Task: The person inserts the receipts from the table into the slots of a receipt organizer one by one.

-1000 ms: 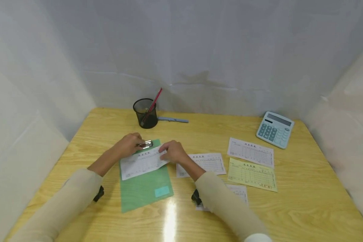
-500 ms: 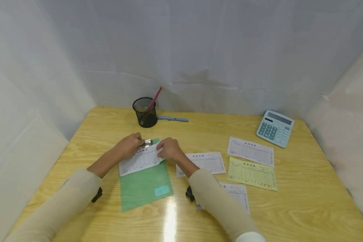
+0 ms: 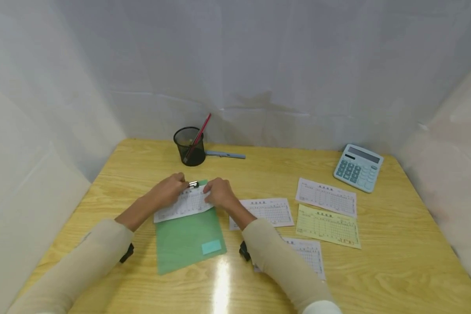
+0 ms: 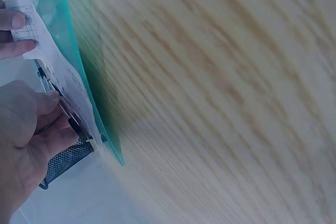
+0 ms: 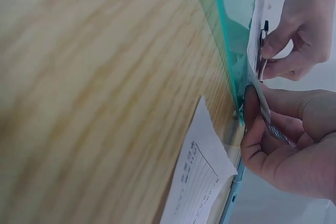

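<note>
A translucent green clipboard [image 3: 190,240] lies on the table with a light blue label near its lower right corner. My left hand [image 3: 170,190] is at its top edge, thumb and fingers pinching the metal clip [image 3: 193,184]. In the left wrist view the clip [image 4: 63,106] sits between thumb and fingertips. A white printed form [image 3: 182,208] overlaps the upper part of the board, its top edge up at the clip. My right hand [image 3: 220,192] pinches the form's right edge. The right wrist view has the paper [image 5: 261,95] bent between thumb and fingers.
More white forms [image 3: 272,212] [image 3: 325,196] [image 3: 309,257] and a yellow form [image 3: 329,226] lie to the right. A calculator [image 3: 358,168] is at the back right. Behind the clipboard stand a black mesh cup [image 3: 192,155] holding a red pencil [image 3: 202,131], and a blue pen [image 3: 225,154].
My right hand has shifted slightly left and up, sliding the white form further toward the clip. More of the green board shows below it. The left hand stays at the clip.
</note>
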Action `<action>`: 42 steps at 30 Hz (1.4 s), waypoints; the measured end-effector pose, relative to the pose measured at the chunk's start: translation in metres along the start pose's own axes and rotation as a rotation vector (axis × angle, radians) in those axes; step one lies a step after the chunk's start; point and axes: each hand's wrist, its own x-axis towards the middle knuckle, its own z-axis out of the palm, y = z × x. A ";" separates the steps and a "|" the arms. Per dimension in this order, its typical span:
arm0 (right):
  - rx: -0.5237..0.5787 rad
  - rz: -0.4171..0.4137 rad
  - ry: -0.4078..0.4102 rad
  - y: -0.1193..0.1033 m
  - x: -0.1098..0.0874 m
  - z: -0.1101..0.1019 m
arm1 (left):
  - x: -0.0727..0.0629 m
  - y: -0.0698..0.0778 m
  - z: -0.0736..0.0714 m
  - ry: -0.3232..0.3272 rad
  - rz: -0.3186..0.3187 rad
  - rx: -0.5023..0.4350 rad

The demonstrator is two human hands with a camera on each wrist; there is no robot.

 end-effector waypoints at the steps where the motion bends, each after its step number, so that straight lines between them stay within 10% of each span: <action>1: 0.002 -0.004 0.002 0.000 0.000 0.000 | 0.000 0.000 0.000 0.000 0.001 0.001; 30: -0.058 0.004 0.030 0.000 0.014 0.000 | 0.006 0.000 -0.002 -0.020 -0.031 -0.065; 42: -0.112 -0.086 0.049 0.018 0.003 -0.023 | 0.005 -0.006 -0.005 -0.064 -0.146 -0.168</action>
